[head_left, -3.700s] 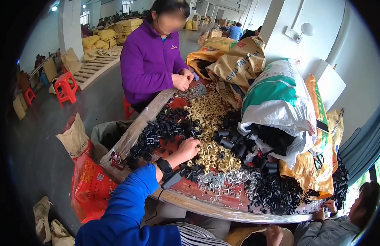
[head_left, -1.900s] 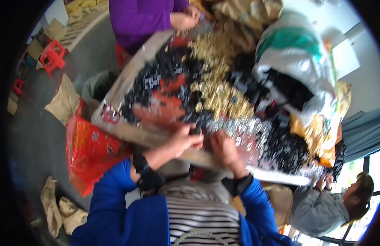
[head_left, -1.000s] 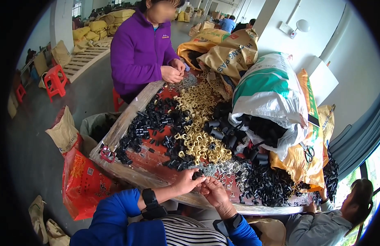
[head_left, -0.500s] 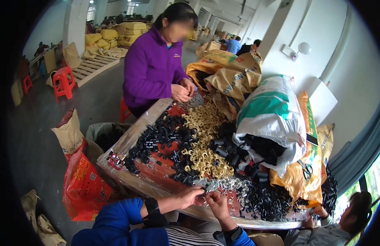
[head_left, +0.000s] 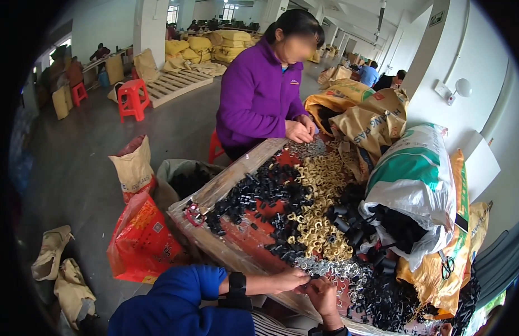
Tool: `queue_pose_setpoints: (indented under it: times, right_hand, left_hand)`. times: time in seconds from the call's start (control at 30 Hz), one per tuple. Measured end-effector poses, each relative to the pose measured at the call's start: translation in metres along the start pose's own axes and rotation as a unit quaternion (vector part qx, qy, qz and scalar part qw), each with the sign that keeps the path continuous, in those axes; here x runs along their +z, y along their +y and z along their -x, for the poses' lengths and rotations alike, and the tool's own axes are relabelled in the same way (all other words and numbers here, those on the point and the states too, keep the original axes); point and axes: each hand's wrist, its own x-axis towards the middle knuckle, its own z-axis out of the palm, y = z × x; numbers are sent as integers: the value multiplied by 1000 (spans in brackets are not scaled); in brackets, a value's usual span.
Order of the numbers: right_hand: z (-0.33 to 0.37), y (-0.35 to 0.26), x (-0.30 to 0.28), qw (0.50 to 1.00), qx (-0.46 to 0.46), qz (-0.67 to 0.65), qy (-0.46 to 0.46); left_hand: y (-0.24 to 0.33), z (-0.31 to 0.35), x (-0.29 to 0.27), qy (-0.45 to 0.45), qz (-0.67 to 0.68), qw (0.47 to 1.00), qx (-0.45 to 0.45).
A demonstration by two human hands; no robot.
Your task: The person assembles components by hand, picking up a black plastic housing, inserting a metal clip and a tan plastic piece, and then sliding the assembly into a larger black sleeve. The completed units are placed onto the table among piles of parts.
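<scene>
Where both hands meet: just above the near edge of the table point(head_left: 214, 242), fingertips drawn together, next to no gap between them.
Left hand point(head_left: 290, 279): reaches in from the left, back of hand up, fingers and thumb closed on a small dark part point(head_left: 314, 276).
Right hand point(head_left: 325, 295): comes up from below, fingers curled in, tips up against the same part; firm pinch or only a touch, cannot tell.
Small dark part: between the two sets of fingertips, mostly covered; exact shape unclear.
Just beyond the fingers: silver clips point(head_left: 343, 270), loose and scattered.
Behind those: heap of gold-coloured hooks point(head_left: 326, 238).
Right of right hand: spread of small black pieces point(head_left: 385, 299).
Left wrist: dark band point(head_left: 237, 284) beside the blue sleeve point(head_left: 178, 297).
Far side of table: person in purple jacket point(head_left: 254, 106).
Right side: white-and-green sack point(head_left: 408, 179), mouth facing the hands, dark pieces inside.
</scene>
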Motion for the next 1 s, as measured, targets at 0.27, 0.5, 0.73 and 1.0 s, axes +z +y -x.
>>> queue_pose_setpoints:
  times: [0.27,0.5,0.73,1.0]
  right_hand:
    - [20,-9,-8,999,23,-33,-7]
    - [4,0,-3,995,40,-86,-40]
    - [8,42,-11,983,137,-112,53]
    - [11,97,-13,966,169,193,28]
  left_hand:
    - [-8,21,21,-20,-6,1000,4]
    - [6,18,4,-13,141,989,-42]
    - [24,2,-13,-12,160,984,-82]
    - [25,-8,-13,-4,176,981,-80]
